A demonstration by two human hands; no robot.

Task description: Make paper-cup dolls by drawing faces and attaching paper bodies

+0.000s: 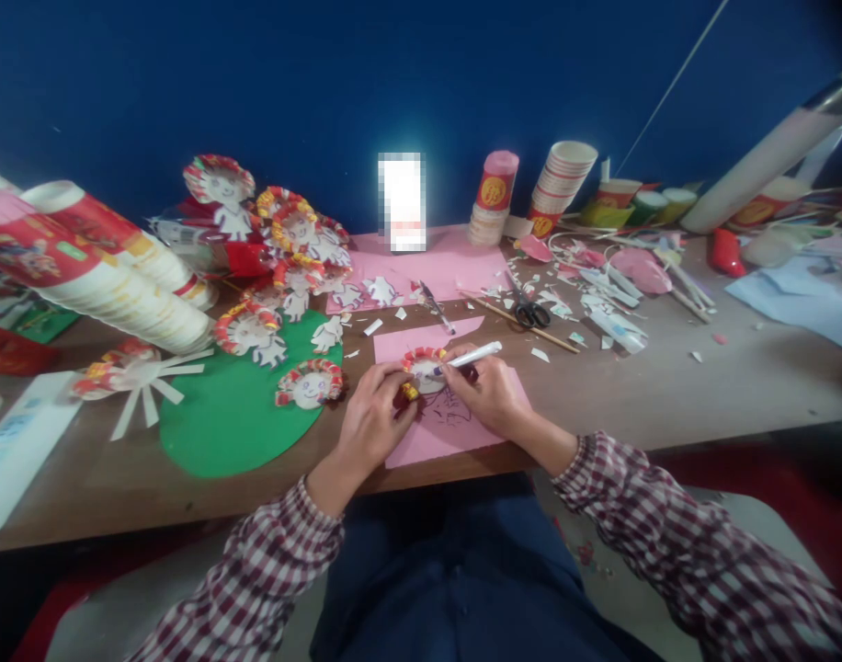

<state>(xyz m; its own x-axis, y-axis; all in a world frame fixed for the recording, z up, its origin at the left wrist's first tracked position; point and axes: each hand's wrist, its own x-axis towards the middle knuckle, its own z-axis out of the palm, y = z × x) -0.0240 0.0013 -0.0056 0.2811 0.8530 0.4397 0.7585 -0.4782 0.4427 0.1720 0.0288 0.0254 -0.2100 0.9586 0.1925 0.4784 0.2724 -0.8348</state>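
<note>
My left hand (378, 409) pinches the left edge of a round paper lion face (427, 372), which has a curled red and yellow rim. In my right hand (486, 386) is a white marker pen (477, 355), its tip pointing down at the white middle of the face. The face rests over a pink paper sheet (411, 450) marked with dark scribbles. A similar lion face (311, 384), with drawn eyes and mouth, lies to the left on a green paper oval (234, 432).
Leaning stacks of paper cups (128, 290) stand at left, near more lion faces (301, 225). Black scissors (531, 313), a thin wooden stick (531, 324), a pen (437, 308) and paper scraps lie beyond my hands. A bright, blurred-out phone-like screen (402, 198) stands against the blue wall.
</note>
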